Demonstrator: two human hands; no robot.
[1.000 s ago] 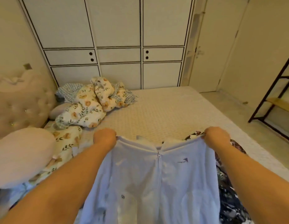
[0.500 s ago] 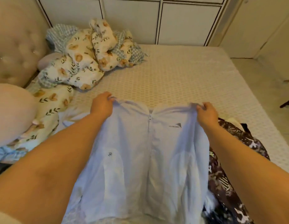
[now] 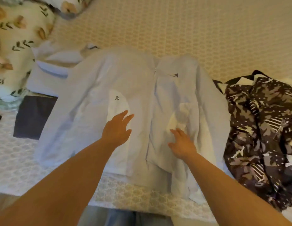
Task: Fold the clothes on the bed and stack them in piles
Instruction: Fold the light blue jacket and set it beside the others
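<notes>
pale blue jacket (image 3: 135, 88) spread flat on bed (image 3: 207, 30) | left hand (image 3: 116, 129), right hand (image 3: 182, 144): fingers straight, on its front | dark patterned garment (image 3: 259, 131) right

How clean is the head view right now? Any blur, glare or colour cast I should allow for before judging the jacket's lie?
Head view: warm yellowish indoor cast, no hard glare; the light blue jacket looks soft and slightly smeared, its small chest logo unreadable; the left hand and right hand are fairly sharp; wide-angle stretch enlarges the forearms at the bottom; the dark patterned garment at right streaks towards the frame edge.
</notes>
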